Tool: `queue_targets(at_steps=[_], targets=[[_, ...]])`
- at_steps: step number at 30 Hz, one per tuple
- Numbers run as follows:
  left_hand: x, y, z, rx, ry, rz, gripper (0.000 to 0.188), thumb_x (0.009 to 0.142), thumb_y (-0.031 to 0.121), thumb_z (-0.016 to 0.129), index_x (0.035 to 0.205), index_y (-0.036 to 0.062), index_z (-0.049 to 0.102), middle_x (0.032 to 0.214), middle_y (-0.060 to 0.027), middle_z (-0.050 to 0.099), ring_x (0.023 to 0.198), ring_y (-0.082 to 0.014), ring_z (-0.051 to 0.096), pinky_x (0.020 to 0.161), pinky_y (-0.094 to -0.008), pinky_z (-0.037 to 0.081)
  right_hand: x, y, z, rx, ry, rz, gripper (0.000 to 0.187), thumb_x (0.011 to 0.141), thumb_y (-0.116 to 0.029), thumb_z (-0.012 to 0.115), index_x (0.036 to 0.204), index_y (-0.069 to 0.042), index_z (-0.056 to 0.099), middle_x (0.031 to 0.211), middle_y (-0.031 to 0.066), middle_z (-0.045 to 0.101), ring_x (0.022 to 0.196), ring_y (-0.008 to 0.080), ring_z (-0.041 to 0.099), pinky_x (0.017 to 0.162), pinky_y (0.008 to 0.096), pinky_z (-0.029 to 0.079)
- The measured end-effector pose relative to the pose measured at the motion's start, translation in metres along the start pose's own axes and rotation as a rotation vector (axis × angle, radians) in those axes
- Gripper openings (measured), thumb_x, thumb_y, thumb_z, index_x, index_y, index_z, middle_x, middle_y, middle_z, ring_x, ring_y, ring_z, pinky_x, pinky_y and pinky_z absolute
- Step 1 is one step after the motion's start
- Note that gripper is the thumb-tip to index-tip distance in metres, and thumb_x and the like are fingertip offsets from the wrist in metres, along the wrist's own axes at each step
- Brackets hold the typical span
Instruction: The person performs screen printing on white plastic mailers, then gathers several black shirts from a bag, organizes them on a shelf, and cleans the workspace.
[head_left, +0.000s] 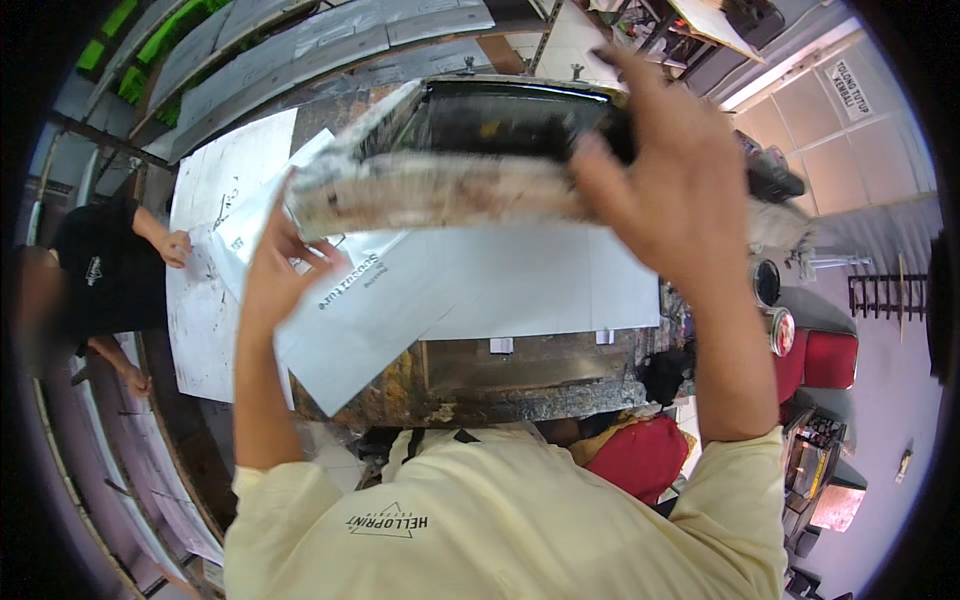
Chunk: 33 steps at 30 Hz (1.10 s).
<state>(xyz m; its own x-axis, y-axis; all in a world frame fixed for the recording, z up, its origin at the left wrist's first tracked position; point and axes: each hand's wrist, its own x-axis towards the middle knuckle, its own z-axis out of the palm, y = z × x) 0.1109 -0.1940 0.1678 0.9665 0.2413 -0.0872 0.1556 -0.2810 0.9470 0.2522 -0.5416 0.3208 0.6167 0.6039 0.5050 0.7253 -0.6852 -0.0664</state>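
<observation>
At the far left, another person in a black shirt (pixel 100 275) is leaning over a long surface (pixel 200 330) covered with white sheets, one hand (pixel 176 247) resting on the paper, well apart from the wearer's fingers.

Moving right, the left hand (pixel 272 270) is reaching up from a pale yellow sleeve (pixel 300 520) and gripping the left end of a paint-stained screen frame (pixel 440 185), the fingers (pixel 305 255) curling against the frame's underside and the thumb pressing on its corner. A large white sheet (pixel 480 285) is hanging just below the frame's front edge, touching the left fingers and draping down and to their right over a grimy, ink-crusted surface (pixel 500 385).

The frame is lying between the two hands, raised and tilted, its dark mesh (pixel 500 120) showing above the smeared front rail.

Farther right, the right hand (pixel 665 185) is clamping the frame's right end, its fingers (pixel 640 90) spread over the top and the thumb wrapping onto the front rail. To the right of those fingers, two round tins (pixel 772 305) are sitting beside a red object (pixel 825 358). Below them, a red cloth (pixel 640 455) is bunching near the yellow shirt.
</observation>
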Motion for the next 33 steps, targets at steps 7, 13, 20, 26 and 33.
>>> queue_targets(at_steps=[7,13,20,26,33], targets=[[-0.121,-0.02,0.13,-0.115,0.142,-0.291,0.101,0.063,0.013,0.098,0.148,-0.0068,0.047,0.12,-0.0132,0.072,0.107,-0.0175,0.068,0.097,-0.0323,0.053,-0.119,0.01,0.06,0.139,-0.675,-0.257,0.043,0.081,-0.019,0.079,0.122,-0.012,0.069,0.108,0.0131,0.06,0.104,0.0334,0.057,0.089,0.0446,0.045],[-0.139,-0.074,0.15,0.167,0.128,-0.238,0.114,0.054,0.027,0.102,0.148,-0.0083,0.047,0.131,-0.0208,0.068,0.121,-0.0256,0.064,0.108,-0.036,0.046,-0.109,0.059,0.19,0.237,-0.55,-0.072,0.058,0.084,-0.013,0.074,0.14,-0.017,0.059,0.121,0.0141,0.064,0.114,0.0361,0.058,0.096,0.0463,0.052],[-0.138,-0.104,0.148,0.222,-0.028,-0.344,0.129,0.056,0.045,0.1,0.159,0.0025,0.035,0.12,-0.0154,0.074,0.11,-0.0272,0.073,0.096,-0.0368,0.055,0.023,0.16,0.358,0.129,-0.401,-0.136,0.043,0.092,-0.021,0.067,0.135,-0.018,0.06,0.121,0.012,0.066,0.115,0.0357,0.061,0.096,0.0488,0.053],[-0.141,-0.11,0.153,0.13,0.062,-0.302,0.085,0.059,0.025,0.101,0.13,-0.0002,0.061,0.106,-0.0116,0.077,0.096,-0.0208,0.073,0.089,-0.0347,0.055,0.027,0.15,0.382,0.021,-0.419,-0.052,0.041,0.092,-0.041,0.07,0.127,-0.02,0.067,0.116,0.0085,0.069,0.109,0.0326,0.065,0.086,0.0489,0.056],[-0.138,-0.089,0.154,0.102,0.104,-0.335,0.088,0.06,0.019,0.1,0.134,-0.0047,0.059,0.11,-0.0135,0.076,0.1,-0.02,0.071,0.092,-0.0345,0.054,-0.103,0.065,0.286,0.108,-0.427,-0.046,0.042,0.085,-0.035,0.077,0.121,-0.017,0.066,0.109,0.0084,0.066,0.103,0.0316,0.064,0.081,0.0455,0.057]])
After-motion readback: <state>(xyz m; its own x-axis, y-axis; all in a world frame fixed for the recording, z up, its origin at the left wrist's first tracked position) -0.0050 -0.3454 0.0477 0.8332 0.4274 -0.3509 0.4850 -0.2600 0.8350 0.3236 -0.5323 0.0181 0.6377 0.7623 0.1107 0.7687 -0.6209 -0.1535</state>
